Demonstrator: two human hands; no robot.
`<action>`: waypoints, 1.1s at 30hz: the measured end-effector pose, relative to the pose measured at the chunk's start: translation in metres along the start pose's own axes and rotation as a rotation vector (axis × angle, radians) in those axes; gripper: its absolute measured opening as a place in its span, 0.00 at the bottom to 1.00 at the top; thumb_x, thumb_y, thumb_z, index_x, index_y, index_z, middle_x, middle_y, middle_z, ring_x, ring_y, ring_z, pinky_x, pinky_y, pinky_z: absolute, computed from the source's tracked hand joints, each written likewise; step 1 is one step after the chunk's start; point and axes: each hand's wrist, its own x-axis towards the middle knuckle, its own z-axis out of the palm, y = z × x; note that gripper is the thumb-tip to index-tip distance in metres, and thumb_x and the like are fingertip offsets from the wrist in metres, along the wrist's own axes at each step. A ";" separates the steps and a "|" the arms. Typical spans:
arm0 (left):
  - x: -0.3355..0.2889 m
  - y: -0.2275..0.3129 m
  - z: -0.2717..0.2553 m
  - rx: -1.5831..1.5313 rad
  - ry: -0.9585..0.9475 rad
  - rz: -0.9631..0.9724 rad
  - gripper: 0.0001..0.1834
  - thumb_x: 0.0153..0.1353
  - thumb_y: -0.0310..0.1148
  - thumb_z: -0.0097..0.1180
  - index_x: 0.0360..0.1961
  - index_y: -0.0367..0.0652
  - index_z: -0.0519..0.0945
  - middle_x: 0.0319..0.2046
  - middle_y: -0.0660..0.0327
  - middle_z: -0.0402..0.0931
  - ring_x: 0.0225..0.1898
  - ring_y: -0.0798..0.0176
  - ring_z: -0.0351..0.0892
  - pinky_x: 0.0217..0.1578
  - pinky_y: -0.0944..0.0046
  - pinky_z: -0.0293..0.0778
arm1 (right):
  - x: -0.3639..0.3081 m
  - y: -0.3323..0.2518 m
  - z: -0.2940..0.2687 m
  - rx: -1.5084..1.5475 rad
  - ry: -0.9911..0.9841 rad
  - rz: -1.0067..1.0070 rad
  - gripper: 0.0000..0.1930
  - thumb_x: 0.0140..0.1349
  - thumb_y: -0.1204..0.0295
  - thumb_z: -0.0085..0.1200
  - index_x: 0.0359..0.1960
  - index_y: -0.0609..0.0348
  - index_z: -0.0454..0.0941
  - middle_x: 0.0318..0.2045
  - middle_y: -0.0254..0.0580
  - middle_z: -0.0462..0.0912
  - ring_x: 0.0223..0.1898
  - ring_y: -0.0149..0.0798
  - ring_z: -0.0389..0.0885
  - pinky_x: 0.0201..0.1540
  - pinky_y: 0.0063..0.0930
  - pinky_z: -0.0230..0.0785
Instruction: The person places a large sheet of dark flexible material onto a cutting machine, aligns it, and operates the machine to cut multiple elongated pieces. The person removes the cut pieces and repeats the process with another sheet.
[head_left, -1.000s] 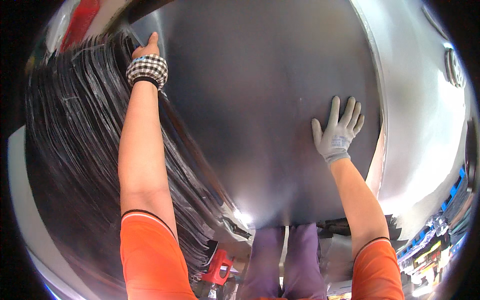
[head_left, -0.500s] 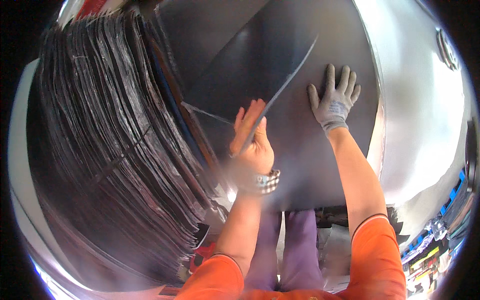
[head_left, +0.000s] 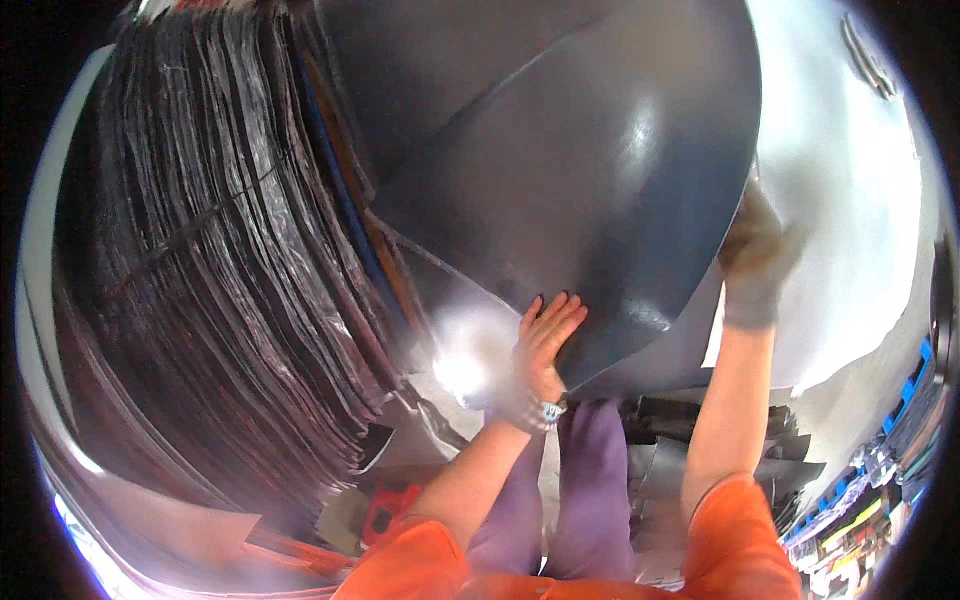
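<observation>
A large dark, smooth, flexible sheet bows upward in front of me, over another dark sheet lying beneath it. My left hand, bare and with a watch at the wrist, rests on the near corner of the bowed sheet. Its fingers are stretched out and slightly apart; the thumb is hard to make out. At the sheet's right edge is my right hand in a grey glove. Motion smears its fingers, so I cannot tell whether they grip the edge.
A thick stack of dark sheets with ragged edges fills the left side. Bright pale sheeting lies to the right. Several dark offcuts are near my legs. A red object sits low at left, and blue crates stand far right.
The upper sheet has unfolded from a curled flap toward the right and near side. My left hand has moved nearer and right, onto its surface. My right hand has shifted right to its edge.
</observation>
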 end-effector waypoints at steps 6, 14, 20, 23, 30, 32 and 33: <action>0.038 -0.047 0.012 0.435 -0.546 0.143 0.33 0.57 0.29 0.61 0.66 0.41 0.72 0.68 0.45 0.66 0.72 0.48 0.62 0.71 0.47 0.57 | 0.046 0.028 0.048 -0.429 0.322 0.197 0.16 0.68 0.61 0.58 0.47 0.62 0.84 0.41 0.50 0.87 0.40 0.52 0.85 0.47 0.36 0.74; 0.336 -0.129 -0.137 0.061 0.285 -0.170 0.16 0.71 0.35 0.55 0.54 0.38 0.81 0.46 0.53 0.85 0.51 0.58 0.82 0.56 0.56 0.76 | 0.098 0.166 0.021 -0.983 0.749 -0.296 0.19 0.58 0.67 0.61 0.50 0.61 0.76 0.45 0.49 0.78 0.45 0.55 0.80 0.48 0.48 0.73; 0.444 -0.196 -0.154 0.690 0.179 -0.944 0.41 0.67 0.55 0.52 0.75 0.45 0.58 0.77 0.51 0.47 0.75 0.46 0.54 0.72 0.43 0.57 | 0.099 0.154 0.025 -0.966 0.762 -0.433 0.20 0.62 0.61 0.57 0.48 0.64 0.76 0.41 0.51 0.77 0.43 0.57 0.80 0.45 0.49 0.74; 0.446 -0.208 -0.177 0.384 0.182 -0.906 0.44 0.66 0.60 0.52 0.72 0.38 0.63 0.73 0.47 0.59 0.74 0.46 0.58 0.71 0.48 0.57 | 0.100 0.152 0.025 -0.975 0.773 -0.446 0.20 0.61 0.62 0.58 0.48 0.64 0.76 0.40 0.51 0.77 0.41 0.57 0.80 0.43 0.49 0.74; 0.466 -0.203 -0.205 0.229 0.273 -1.043 0.53 0.63 0.71 0.47 0.71 0.33 0.62 0.73 0.43 0.58 0.72 0.45 0.60 0.69 0.48 0.58 | 0.101 0.155 0.024 -0.995 0.755 -0.439 0.20 0.61 0.61 0.58 0.47 0.64 0.76 0.40 0.52 0.77 0.41 0.58 0.80 0.43 0.50 0.74; 0.466 -0.188 -0.192 0.432 0.191 -1.061 0.53 0.63 0.72 0.45 0.70 0.32 0.64 0.72 0.42 0.59 0.72 0.44 0.61 0.69 0.46 0.58 | 0.101 0.154 0.025 -0.986 0.756 -0.429 0.20 0.60 0.61 0.58 0.47 0.65 0.76 0.41 0.52 0.77 0.41 0.59 0.80 0.43 0.50 0.74; 0.465 -0.179 -0.184 0.552 0.199 -1.048 0.53 0.63 0.73 0.44 0.70 0.32 0.65 0.72 0.42 0.59 0.72 0.43 0.61 0.69 0.44 0.58 | 0.101 0.153 0.025 -0.979 0.756 -0.422 0.20 0.60 0.61 0.58 0.47 0.65 0.76 0.41 0.53 0.77 0.42 0.59 0.80 0.44 0.50 0.74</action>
